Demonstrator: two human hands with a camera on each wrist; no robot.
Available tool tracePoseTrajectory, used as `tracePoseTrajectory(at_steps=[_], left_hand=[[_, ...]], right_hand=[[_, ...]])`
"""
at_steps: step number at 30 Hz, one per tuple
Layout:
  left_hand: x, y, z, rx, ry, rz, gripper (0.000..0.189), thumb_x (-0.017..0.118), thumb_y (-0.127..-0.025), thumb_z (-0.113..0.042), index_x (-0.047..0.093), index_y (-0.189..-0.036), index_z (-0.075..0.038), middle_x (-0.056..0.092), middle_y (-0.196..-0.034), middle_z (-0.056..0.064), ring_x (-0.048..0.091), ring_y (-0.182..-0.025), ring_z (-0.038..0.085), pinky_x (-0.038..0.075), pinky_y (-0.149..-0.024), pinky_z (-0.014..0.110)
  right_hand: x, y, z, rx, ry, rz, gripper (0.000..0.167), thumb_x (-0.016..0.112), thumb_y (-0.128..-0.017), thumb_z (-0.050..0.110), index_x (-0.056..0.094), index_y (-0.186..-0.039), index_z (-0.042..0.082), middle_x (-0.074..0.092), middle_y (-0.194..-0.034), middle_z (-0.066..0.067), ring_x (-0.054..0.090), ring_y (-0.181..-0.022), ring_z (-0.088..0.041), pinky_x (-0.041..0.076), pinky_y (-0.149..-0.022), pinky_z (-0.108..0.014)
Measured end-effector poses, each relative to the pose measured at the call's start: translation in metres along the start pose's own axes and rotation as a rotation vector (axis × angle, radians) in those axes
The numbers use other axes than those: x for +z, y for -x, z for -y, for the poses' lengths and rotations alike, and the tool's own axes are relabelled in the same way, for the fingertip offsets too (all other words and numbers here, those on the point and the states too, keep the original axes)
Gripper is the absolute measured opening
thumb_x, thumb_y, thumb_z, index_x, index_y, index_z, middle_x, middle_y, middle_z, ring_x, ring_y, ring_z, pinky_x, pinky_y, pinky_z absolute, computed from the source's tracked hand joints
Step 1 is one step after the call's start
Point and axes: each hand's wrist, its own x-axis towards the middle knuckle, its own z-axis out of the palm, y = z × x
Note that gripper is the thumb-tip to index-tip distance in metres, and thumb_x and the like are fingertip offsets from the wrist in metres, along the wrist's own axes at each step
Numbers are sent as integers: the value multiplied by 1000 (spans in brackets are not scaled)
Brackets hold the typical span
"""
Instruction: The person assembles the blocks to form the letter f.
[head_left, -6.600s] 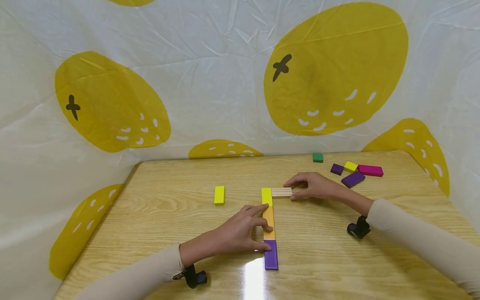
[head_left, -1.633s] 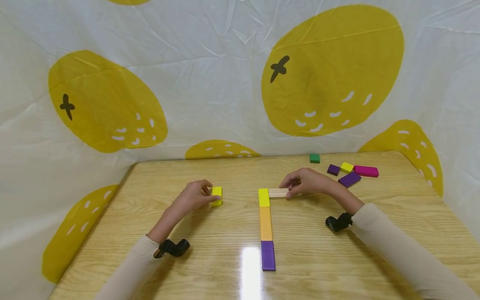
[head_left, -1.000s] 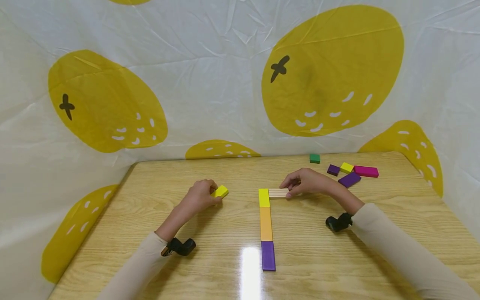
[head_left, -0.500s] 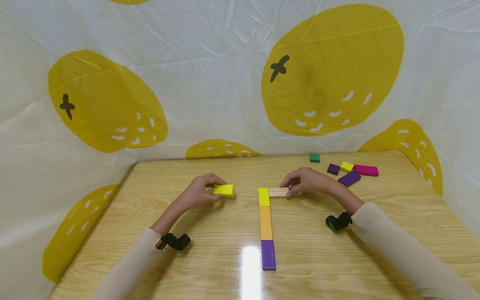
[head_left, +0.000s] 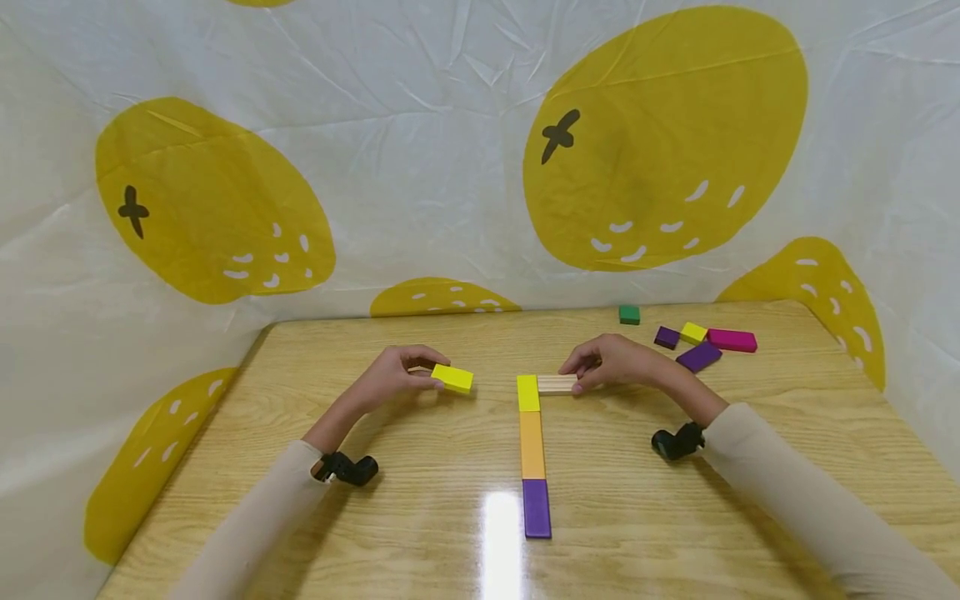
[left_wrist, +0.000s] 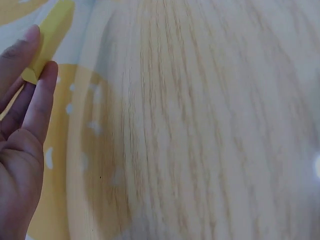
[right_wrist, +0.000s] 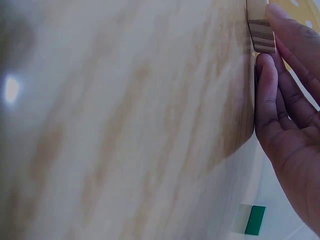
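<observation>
My left hand (head_left: 393, 377) pinches a yellow block (head_left: 453, 378) by its left end, a little above the table. In the left wrist view the same yellow block (left_wrist: 52, 37) points away from the thumb and fingers. My right hand (head_left: 615, 365) holds the right end of a pale striped wooden block (head_left: 557, 384) lying on the table. That block's left end meets a second yellow block (head_left: 528, 393), which heads a straight column with an orange block (head_left: 532, 445) and a purple block (head_left: 536, 508) below it. The right wrist view shows the striped block's end (right_wrist: 262, 37) between thumb and fingers.
At the back right lie a green block (head_left: 629, 315), a small dark purple block (head_left: 667, 337), a small yellow block (head_left: 693, 332), a magenta block (head_left: 732, 341) and a longer purple block (head_left: 699, 357). A lemon-patterned cloth (head_left: 427, 167) hangs behind the wooden table (head_left: 360, 533).
My left hand has left the column, picked up the separate yellow block, turned it crosswise and carried it right towards the column. My right hand stays at the striped block.
</observation>
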Motion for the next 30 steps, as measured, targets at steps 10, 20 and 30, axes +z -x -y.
tracePoseTrajectory(at_steps=[10,20,30], left_hand=[[19,-20,-2,-30,-193,-88,27,89,-78,-17,79,-101,-9,75,-95,1,68,-85,15,57,-75,25],[33,-30,-9,10,-263,4,34,89,-77,-11,78,-108,-4,74,-104,9,72,-87,15,60,-76,25],[47,-38,-11,33,-328,-44,29,90,-77,-19,81,-103,-10,76,-98,1,68,-82,8,58,-73,23]], right_hand=[[-1,1,-1,-11,-17,2,28,82,-86,20,77,-111,9,74,-101,-1,64,-90,-19,55,-79,-23],[0,-1,-4,0,-12,6,27,83,-86,20,78,-112,12,74,-100,2,63,-91,-18,54,-79,-24],[0,-1,-4,-21,-21,7,29,82,-87,19,77,-113,8,74,-102,-2,64,-91,-18,54,-79,-23]])
